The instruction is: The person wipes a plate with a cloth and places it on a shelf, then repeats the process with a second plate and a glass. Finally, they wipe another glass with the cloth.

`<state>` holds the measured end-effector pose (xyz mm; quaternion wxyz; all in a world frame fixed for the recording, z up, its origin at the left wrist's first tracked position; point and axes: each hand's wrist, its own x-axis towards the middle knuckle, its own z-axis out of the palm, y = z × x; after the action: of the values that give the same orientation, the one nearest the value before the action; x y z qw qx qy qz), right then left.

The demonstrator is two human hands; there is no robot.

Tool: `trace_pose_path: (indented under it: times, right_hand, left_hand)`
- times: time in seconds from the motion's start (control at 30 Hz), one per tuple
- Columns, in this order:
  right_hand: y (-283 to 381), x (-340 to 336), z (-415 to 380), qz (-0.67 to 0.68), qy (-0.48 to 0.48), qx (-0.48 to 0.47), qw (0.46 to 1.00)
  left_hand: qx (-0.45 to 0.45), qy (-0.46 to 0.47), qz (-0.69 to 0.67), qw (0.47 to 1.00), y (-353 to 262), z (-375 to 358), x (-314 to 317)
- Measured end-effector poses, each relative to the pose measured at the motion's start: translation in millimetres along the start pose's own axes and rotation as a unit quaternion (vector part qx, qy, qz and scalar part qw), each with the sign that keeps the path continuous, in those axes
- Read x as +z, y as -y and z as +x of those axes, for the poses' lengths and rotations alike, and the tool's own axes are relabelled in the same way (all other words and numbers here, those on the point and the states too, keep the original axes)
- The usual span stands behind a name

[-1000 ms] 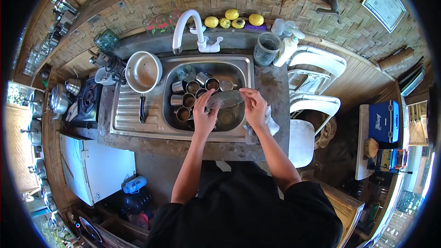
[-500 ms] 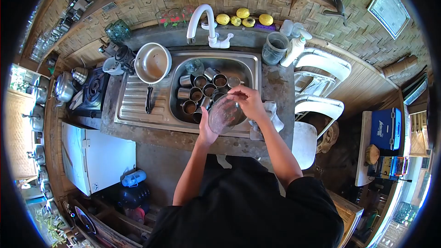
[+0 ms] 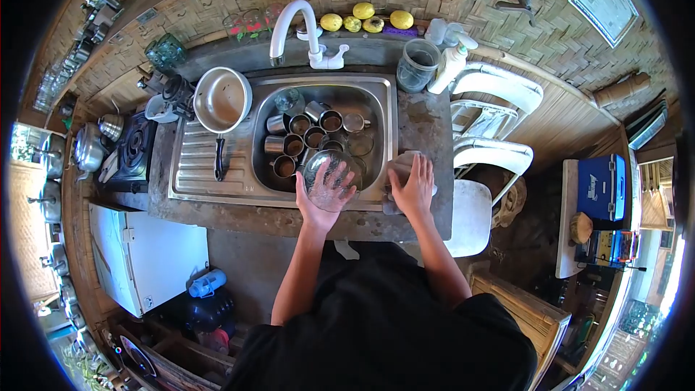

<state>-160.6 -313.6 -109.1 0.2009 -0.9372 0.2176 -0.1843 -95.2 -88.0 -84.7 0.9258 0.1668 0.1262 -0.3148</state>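
Note:
My left hand (image 3: 327, 199), palm up and fingers spread, supports a clear round glass dish (image 3: 313, 166) over the front of the sink. The fingers show through the glass. On the counter to the right, my right hand (image 3: 415, 187) lies with fingers stretched over a crumpled grey cloth (image 3: 395, 166); whether it grips the cloth is hidden. Below the dish, the steel sink basin (image 3: 373, 101) holds several metal mugs (image 3: 284, 166) with brownish insides, a glass jar (image 3: 289, 101) and clear glassware (image 3: 360, 145).
A white faucet (image 3: 313, 36) arches over the sink. On the drainboard (image 3: 195, 163) sits a steel saucepan (image 3: 221, 98). To the right stand a clear tub (image 3: 418, 65), a pump bottle (image 3: 450, 65) and white chairs (image 3: 499, 152). Yellow fruits (image 3: 363, 11) line the ledge.
My right hand has let go of the glass dish and moved right and down onto the cloth. My left hand now bears the dish alone, turned palm up. The view has shifted slightly.

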Motion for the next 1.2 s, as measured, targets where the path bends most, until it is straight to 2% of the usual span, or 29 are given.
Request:
trace_pose_path:
  times: [0.1,0.13,0.17,0.2,0.23,0.27,0.3,0.33,0.37,0.47,0.5,0.6,0.7,0.73,0.77,0.8,0.83,0.87,0.9,0.97,1.07,1.1,1.2]
  right_hand:
    - [-17,8,-15,-0.021,0.002,-0.040,0.999]
    - [-20,1,-12,0.081,0.060,0.063,0.993]
    - [-25,-6,-7,0.183,0.115,0.164,0.962]
    - [-23,-16,-2,0.282,0.166,0.262,0.908]
    - [-37,-16,-3,0.368,0.142,0.223,0.892]
    - [-39,-18,-2,0.518,0.098,0.290,0.798]
    - [-37,-22,1,0.650,0.052,0.344,0.676]
    - [-35,-27,4,0.758,0.003,0.384,0.528]
    - [-37,-37,7,0.807,0.065,0.322,0.491]
    - [-22,-55,8,0.901,0.089,0.188,0.380]
    - [-18,-48,6,0.917,0.095,0.110,0.371]
    - [-9,-41,5,0.912,0.095,0.190,0.351]
    - [34,-54,13,0.821,0.079,0.291,0.484]
    - [47,-55,15,0.775,0.078,0.331,0.533]
    - [40,-25,8,0.773,0.109,0.192,0.595]
    - [69,-43,17,0.659,0.103,0.073,0.742]
    - [76,-32,15,0.583,0.129,0.008,0.802]
    - [80,-23,14,0.500,0.153,-0.059,0.851]
    - [89,-20,10,0.436,0.168,-0.062,0.882]
    - [102,-18,-3,0.301,0.195,-0.065,0.931]
    - [109,-20,-11,0.370,0.203,-0.064,0.905]
    - [113,-19,-14,0.389,0.165,-0.095,0.902]
    - [115,-36,-22,0.391,0.179,-0.128,0.894]
  left_hand:
    - [-0.011,-0.014,0.003,1.000,6,7,0]
    - [-0.019,-0.017,-0.003,1.000,9,10,2]
    - [-0.025,-0.021,-0.007,0.999,11,13,3]
    - [-0.032,-0.019,-0.015,0.999,11,14,6]
    - [-0.038,-0.018,-0.023,0.999,12,15,9]
    - [-0.044,-0.017,-0.031,0.998,13,17,12]
    - [-0.045,-0.022,-0.036,0.998,15,18,15]
    - [-0.047,-0.021,-0.040,0.998,16,19,16]
    - [-0.049,-0.021,-0.045,0.998,16,20,17]
    - [-0.053,-0.017,-0.042,0.998,16,20,25]
    - [-0.054,-0.017,-0.039,0.998,16,20,28]
    - [-0.052,-0.007,-0.017,0.998,13,18,30]
    - [-0.058,0.014,-0.019,0.998,11,18,32]
    - [-0.053,-0.009,-0.004,0.999,11,18,34]
    - [-0.051,-0.031,0.012,0.998,12,19,37]
    - [-0.049,-0.053,0.026,0.997,16,18,42]
    - [-0.041,-0.062,0.042,0.996,21,14,54]
    - [-0.022,-0.137,0.104,0.985,23,17,52]
    - [-0.009,-0.093,0.119,0.989,25,16,51]
    - [0.004,-0.040,0.129,0.991,23,13,48]
    - [-0.015,0.003,0.075,0.997,18,10,33]
    - [-0.009,-0.013,0.066,0.998,18,7,32]
    - [-0.033,0.011,0.062,0.997,12,4,31]
